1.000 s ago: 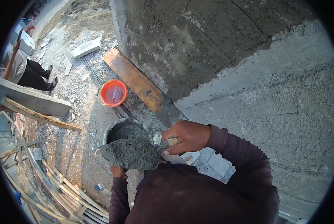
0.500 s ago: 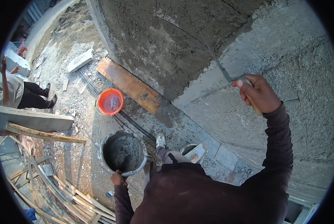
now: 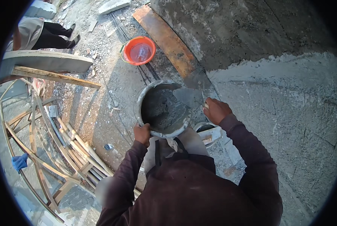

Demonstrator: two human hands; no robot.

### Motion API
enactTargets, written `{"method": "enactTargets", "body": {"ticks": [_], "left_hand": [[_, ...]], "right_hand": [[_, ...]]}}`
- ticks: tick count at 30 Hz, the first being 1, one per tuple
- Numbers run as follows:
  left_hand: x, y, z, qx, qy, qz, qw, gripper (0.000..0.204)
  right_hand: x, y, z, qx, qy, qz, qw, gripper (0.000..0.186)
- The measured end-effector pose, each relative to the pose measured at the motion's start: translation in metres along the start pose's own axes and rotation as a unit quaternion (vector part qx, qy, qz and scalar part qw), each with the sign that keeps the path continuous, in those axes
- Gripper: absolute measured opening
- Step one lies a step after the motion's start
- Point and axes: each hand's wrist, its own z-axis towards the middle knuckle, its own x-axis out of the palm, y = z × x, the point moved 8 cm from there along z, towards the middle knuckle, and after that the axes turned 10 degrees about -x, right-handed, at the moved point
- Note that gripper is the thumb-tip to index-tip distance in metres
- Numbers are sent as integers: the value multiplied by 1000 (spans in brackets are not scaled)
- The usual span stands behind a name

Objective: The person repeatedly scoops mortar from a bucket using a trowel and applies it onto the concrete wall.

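Grips a round, mortar-crusted bucket by its rim, just beyond the left hand, and clasps in the right hand a left-pointing, flat grey metal trowel.

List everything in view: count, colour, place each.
Mortar bucket: one, grey, centre
Mortar: some, grey, in bucket
Trowel: one, grey, at bucket's right
Pail: one, orange, upper centre
Rods: several, dark, by pail
Board: one, rusty, beside wall
Wall: one, grey, right
Poles: several, tan, lower left
Cloth: one, blue, left
Beam: one, grey, left
Person: one, dark trousers, upper left
Sleeves: two, maroon, lower centre
Left hand: one, bare, on bucket's rim
Right hand: one, bare, holding trowel
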Motion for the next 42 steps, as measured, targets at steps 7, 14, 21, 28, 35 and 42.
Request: {"method": "enactTargets", "body": {"ticks": [7,14,21,28,35,42], "left_hand": [[23,-15,59,14,48,123,991,34],[18,-1,215,48,65,150,985,40],[26,52,434,161,34,201,966,35],[24,91,564,182,8,186,966,44],[-10,114,615,40,62,170,983,40],[-11,104,622,19,85,188,978,32]], "right_hand": [[125,67,117,-75,-52,-207,974,18],[166,67,151,-72,-54,-155,984,18],[238,-33,354,10,-30,-356,934,21],[441,-94,457,40,129,-151,979,31],[541,-86,461,181,217,138,949,33],[579,-51,480,229,154,749,602,41]]}}
